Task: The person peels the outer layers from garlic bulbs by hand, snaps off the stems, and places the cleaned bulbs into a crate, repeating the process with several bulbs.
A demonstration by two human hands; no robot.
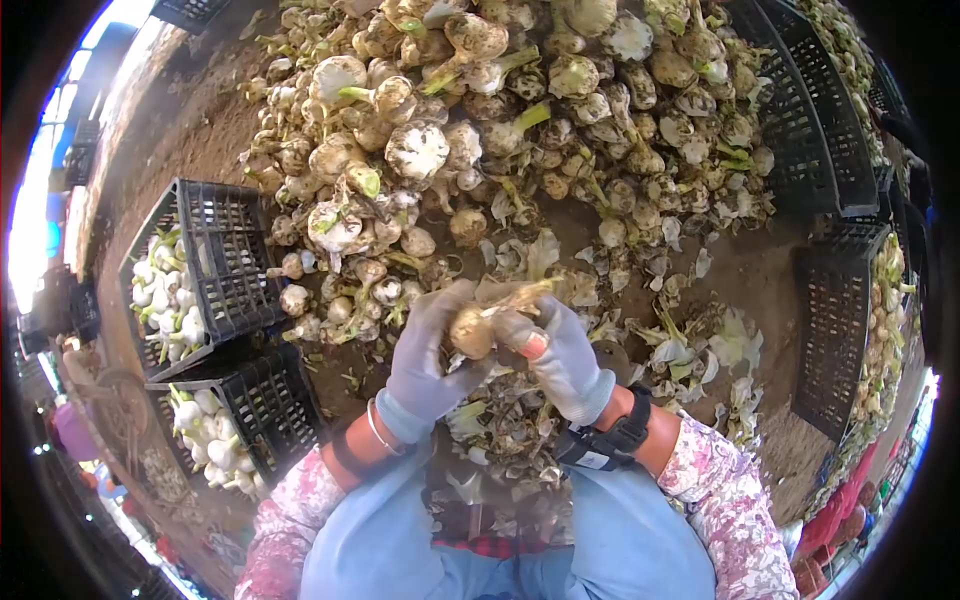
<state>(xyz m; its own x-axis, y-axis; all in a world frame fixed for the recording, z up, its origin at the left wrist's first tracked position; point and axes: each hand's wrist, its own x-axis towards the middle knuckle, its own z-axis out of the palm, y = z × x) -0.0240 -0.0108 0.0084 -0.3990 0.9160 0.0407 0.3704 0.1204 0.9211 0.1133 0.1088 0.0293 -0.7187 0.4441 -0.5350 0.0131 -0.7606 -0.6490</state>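
Observation:
A brownish garlic bulb (472, 335) with a dry stalk is between my two gloved hands, above my lap. My left hand (422, 345) is closed around the bulb from the left side. On the other side, my right hand (562, 358) pinches at the stalk and loose skin; an orange-red patch shows on its thumb. Whether a blade sits in my right hand is hidden. Peeled skins (505, 425) lie in a heap below my hands, between my knees.
A large pile of dirty garlic (420, 150) spreads ahead of me. Black crates of cleaner white bulbs stand at left, one upper (230, 250) and one lower (270, 400). More black crates (838, 330) line the right side. Scattered leaves (735, 340) cover the ground at right.

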